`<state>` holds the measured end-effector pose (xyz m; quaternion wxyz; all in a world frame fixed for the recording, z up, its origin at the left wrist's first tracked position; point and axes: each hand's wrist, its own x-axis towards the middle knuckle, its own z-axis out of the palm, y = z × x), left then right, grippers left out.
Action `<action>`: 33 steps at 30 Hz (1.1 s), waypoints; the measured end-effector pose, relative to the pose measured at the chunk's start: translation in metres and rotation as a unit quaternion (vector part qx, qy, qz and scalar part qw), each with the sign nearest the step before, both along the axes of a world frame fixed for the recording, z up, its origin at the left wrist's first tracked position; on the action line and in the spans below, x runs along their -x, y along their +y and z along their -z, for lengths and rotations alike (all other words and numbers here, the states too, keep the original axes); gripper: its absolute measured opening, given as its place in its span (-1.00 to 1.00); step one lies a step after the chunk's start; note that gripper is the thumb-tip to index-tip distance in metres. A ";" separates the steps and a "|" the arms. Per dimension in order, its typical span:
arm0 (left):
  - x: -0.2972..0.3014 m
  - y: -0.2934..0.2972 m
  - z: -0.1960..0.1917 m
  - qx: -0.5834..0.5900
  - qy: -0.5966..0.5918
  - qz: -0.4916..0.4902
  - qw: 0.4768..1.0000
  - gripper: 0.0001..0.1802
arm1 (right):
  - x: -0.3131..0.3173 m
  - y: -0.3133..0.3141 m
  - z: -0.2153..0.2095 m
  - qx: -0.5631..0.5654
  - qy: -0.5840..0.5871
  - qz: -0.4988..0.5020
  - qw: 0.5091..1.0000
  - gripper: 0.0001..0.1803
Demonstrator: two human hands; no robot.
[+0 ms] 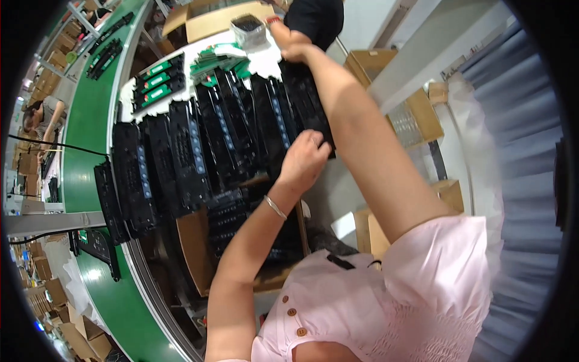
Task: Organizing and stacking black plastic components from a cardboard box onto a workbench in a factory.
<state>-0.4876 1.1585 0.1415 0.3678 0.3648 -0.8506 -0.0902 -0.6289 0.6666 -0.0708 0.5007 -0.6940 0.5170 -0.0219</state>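
One black panel [305, 99] — left grip [306, 159] nearside; right grip [297, 53] farside

Grey-blue curtain [525, 175], long green worktop [84, 184]

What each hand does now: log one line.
left hand: at near end of rightmost black part | right hand: at its far end | other black parts: side by side

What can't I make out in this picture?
In the head view:
Some contents of the cardboard box: behind the left forearm.
Rest of the co-worker opposite: cut off by the top edge.
What the distant worker at left handles: too small.
Whether the right hand grips the black part below it: too small.
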 end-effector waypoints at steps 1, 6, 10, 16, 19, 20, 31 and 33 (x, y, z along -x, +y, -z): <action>-0.006 0.005 -0.002 -0.006 -0.019 -0.020 1.000 -0.82 | -0.020 -0.020 0.009 -0.018 0.001 0.001 1.000 -0.38; -0.019 0.018 0.005 -0.030 -0.002 -0.103 0.994 -0.83 | -0.101 -0.044 0.003 -0.067 0.064 -0.002 0.996 -0.22; -0.015 0.014 -0.003 -0.072 0.043 -0.082 0.993 -0.84 | -0.080 -0.006 -0.066 -0.064 0.128 0.050 0.988 -0.07; -0.033 0.034 0.012 -0.062 0.079 -0.106 0.989 -0.91 | -0.145 0.174 -0.142 -0.056 0.167 0.059 0.983 0.12; -0.017 0.030 -0.001 -0.077 0.052 -0.072 0.993 -0.93 | -0.105 0.171 -0.153 -0.045 0.110 0.054 0.991 0.05; -0.016 0.027 -0.001 -0.086 0.049 -0.062 0.993 -0.89 | -0.101 0.171 -0.150 -0.039 0.090 0.044 0.994 0.03; -0.026 0.025 0.010 -0.101 -0.038 -0.092 0.990 -0.30 | -0.125 0.256 -0.222 0.041 0.057 0.079 0.994 -0.24; -0.010 0.027 0.015 -0.093 -0.095 -0.070 0.989 -0.41 | -0.118 0.250 -0.214 0.049 0.017 0.138 0.989 -0.27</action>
